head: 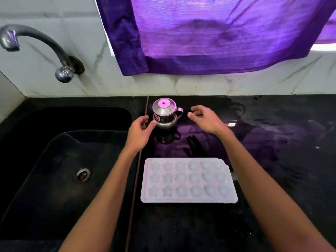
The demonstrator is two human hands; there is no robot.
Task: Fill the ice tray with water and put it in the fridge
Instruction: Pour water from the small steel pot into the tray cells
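A pale ice tray (189,199) with star and round moulds lies flat on the black counter in front of me. Behind it stands a small steel jug (164,110) with a lid and a handle on its right. My left hand (141,130) is just left of the jug, fingers apart, thumb tip close to or touching its side. My right hand (205,118) hovers to the jug's right, fingers curled loosely and holding nothing.
A black sink (45,160) with a metal drain (82,175) fills the left side. A grey tap (38,46) juts from the tiled wall above it. A purple curtain (209,33) hangs over the back wall. The black counter (281,160) extends to the right.
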